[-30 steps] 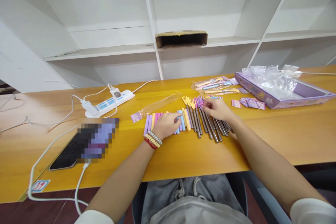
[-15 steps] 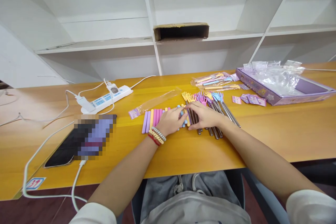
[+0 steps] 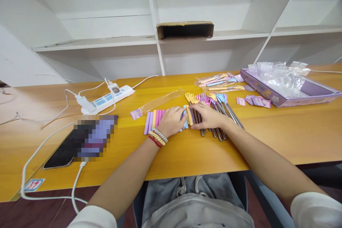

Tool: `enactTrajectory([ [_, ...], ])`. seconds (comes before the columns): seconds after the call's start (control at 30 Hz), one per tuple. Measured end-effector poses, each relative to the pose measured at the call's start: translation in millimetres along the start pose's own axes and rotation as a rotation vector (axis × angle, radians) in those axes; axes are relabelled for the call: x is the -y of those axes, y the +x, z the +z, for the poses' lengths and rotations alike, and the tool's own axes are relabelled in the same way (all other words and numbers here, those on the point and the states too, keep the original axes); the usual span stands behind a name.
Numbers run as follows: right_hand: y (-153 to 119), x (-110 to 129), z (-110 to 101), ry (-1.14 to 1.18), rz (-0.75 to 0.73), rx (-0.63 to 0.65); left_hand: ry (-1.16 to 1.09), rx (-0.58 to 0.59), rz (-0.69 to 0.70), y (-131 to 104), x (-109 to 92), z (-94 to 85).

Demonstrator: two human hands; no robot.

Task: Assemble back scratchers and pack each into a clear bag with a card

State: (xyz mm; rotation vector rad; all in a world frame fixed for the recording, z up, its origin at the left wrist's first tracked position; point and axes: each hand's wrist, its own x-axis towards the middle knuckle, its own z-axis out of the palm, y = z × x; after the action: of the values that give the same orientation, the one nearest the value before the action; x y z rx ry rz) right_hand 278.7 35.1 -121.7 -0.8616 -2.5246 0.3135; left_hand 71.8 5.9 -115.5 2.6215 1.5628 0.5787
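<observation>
A row of coloured foam-like tubes (image 3: 151,123) lies side by side in purple, yellow, pink and blue. My left hand (image 3: 172,121) rests over the middle of this row, fingers apart, with blue tubes (image 3: 185,117) showing by its fingertips. At the row's right end, the thumb and forefinger of my right hand (image 3: 207,117) close around the two ends of a yellow tube (image 3: 189,115). Under and behind that hand lie several back scratchers (image 3: 221,105) with metal rods and hand-shaped heads in yellow, purple, pink and blue. My hands hide part of both groups.
Behind the row lies a clear plastic sleeve (image 3: 160,102). Bagged back scratchers (image 3: 219,82), small printed cards (image 3: 256,101) and a purple box (image 3: 275,96) of plastic bags sit at right. At left are a power strip (image 3: 108,99), cables and a phone (image 3: 61,149).
My hands have drawn slightly apart at the fingertips, and the yellow and blue tubes between them show more. The view has shifted a little.
</observation>
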Motion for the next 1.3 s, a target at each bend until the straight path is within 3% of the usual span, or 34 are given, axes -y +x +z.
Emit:
enactTrajectory([
  [0.77,-2,-3,-7,-0.005,0.009,-0.045,-0.049,0.024,-0.004,-2,10,-5.0],
  [0.9,-7,-10,-16,-0.014,0.036,-0.104,-0.041,-0.052,-0.086,0,31,-14.4],
  [1.07,-11,-19,-25,-0.027,0.083,-0.174,0.035,-0.197,-0.289,0,80,-28.8],
  [1.2,-12,-23,-28,-0.050,0.100,-0.189,0.105,-0.119,-0.516,-3,113,-32.4],
  [1.3,-12,-23,-30,-0.061,0.101,-0.201,0.134,-0.038,-0.597,-5,125,-29.9],
])
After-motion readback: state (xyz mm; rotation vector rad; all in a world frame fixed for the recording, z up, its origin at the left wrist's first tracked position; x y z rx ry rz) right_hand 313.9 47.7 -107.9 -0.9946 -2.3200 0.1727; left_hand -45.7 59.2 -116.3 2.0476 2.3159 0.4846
